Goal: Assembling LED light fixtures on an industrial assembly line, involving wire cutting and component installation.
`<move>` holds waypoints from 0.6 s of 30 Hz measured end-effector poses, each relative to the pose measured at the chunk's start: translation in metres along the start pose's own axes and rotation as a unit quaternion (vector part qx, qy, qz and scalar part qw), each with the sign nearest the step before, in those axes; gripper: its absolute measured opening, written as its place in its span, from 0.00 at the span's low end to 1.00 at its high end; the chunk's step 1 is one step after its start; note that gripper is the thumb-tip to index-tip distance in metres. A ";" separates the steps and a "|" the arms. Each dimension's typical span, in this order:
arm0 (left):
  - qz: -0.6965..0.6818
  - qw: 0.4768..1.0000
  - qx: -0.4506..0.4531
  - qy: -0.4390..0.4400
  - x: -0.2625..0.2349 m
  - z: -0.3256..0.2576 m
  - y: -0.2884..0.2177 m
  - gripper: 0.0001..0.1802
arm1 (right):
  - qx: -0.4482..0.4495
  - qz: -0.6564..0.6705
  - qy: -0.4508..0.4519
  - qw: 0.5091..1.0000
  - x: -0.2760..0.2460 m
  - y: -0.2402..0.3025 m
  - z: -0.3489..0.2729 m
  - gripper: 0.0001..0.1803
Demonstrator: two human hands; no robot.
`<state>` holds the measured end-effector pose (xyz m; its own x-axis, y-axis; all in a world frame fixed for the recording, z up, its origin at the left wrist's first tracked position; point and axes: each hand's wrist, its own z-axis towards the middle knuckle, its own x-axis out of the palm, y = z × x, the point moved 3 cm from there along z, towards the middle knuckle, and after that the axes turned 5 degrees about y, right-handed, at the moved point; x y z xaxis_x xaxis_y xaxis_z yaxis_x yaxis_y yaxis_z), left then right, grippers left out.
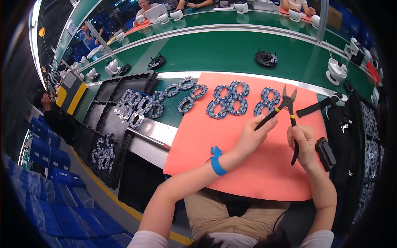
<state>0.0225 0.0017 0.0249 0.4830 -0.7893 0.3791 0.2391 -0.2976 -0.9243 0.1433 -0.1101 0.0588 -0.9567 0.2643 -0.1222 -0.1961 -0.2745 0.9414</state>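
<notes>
A pair of black-handled diagonal cutters [287, 101] is raised over the orange mat [198, 132], its jaws spread and pointing away from me. My left hand [252, 138] is closed around the left handle, and my right hand [304, 142] grips the right one. Beneath and just left of the jaws lies a blue ring-pair circuit board [264, 99]. Farther left on the mat sit several more figure-eight boards [235, 98]. A blue strap [218, 164] circles my left wrist. Nothing is visible between the cutter's blades.
More boards [134, 105] are heaped at the left, over black trays [101, 118]. A green conveyor [215, 49] crosses beyond the mat, carrying black round parts [266, 59]. At the right are a black block-shaped object [325, 153] and a white device [337, 70]. People sit across the line.
</notes>
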 end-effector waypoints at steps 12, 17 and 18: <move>0.013 0.999 0.004 0.049 -0.002 0.000 0.000 0.23 | -0.015 0.016 -0.031 0.999 0.005 -0.003 -0.007 0.24; 0.029 0.999 0.003 0.040 -0.004 0.002 0.005 0.19 | -0.018 0.023 -0.033 0.999 0.007 -0.007 -0.011 0.22; 0.037 0.998 -0.007 0.048 0.000 0.002 0.007 0.17 | -0.031 0.042 -0.036 0.998 0.007 -0.009 -0.011 0.21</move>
<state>0.0253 0.0008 0.0188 0.4154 -0.8572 0.3044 0.1945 -0.2432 -0.9503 0.1363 -0.1159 0.0459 -0.9529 0.3028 -0.0178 -0.1303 -0.3556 0.9255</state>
